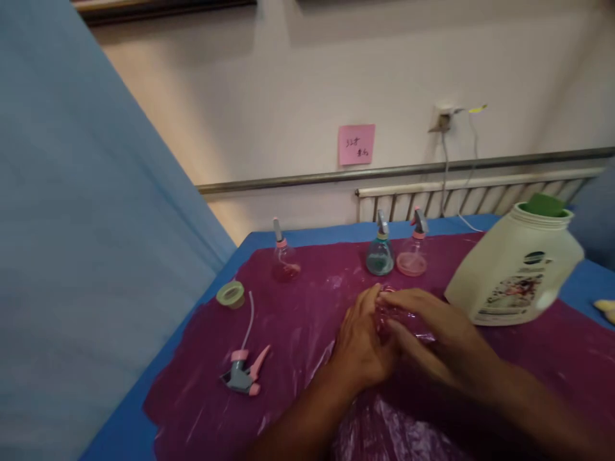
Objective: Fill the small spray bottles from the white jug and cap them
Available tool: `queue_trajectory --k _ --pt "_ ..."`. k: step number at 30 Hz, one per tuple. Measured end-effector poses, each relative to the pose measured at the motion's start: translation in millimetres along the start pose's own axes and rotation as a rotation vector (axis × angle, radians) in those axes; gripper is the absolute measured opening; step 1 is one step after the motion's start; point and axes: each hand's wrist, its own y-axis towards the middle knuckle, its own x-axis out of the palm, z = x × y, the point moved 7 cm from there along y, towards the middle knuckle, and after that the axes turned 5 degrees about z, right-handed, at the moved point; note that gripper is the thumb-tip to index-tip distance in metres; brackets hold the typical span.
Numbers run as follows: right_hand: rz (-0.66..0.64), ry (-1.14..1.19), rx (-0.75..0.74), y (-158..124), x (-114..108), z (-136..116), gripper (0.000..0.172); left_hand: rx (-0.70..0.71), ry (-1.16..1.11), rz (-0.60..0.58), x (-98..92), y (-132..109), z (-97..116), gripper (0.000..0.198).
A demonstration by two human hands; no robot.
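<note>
My left hand (362, 342) and my right hand (435, 330) are closed around a clear bottle (406, 320) in the middle of the table. Most of the bottle is hidden by my fingers, and what shows looks reddish against the sheet. To the left, a grey and pink spray head (240, 374) with its dip tube lies loose. A pale green cap (230, 294) rests behind it. Beyond my hands stand a spray bottle with teal liquid (379, 258) and one with pink liquid (412, 261). Another spray bottle (286, 262) with reddish liquid is farther left.
A large cream jug (509, 282) with a green piece (545, 205) in its mouth stands close to my right hand. Shiny magenta plastic (298, 339) covers the blue table (125, 410). A light blue curtain (96, 224) hangs at the left; behind are a rail and wall.
</note>
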Motion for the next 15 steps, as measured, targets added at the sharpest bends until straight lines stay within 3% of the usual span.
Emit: queue_trajectory --k 3,6,8,9,11,15 --pt "0.252 -0.185 0.169 -13 -71 38 0.033 -0.010 0.053 -0.011 -2.1 1 -5 0.092" --pt "0.704 -0.307 0.424 -31 -147 82 0.036 -0.037 0.072 -0.014 -3.3 1 -8 0.093" --pt "0.948 -0.363 0.539 -49 -181 113 0.043 -0.069 0.071 -0.009 -3.1 1 -10 0.094" --pt "0.993 -0.343 0.574 -56 -190 130 0.049 -0.089 0.071 -0.006 -2.9 1 -11 0.094" --pt "1.010 -0.253 0.698 -75 -197 165 0.054 -0.125 0.068 0.003 -2.8 1 -13 0.094" --pt "0.662 -0.204 1.043 -108 -176 206 0.041 -0.136 0.073 -0.015 -2.2 -1 -13 0.095"
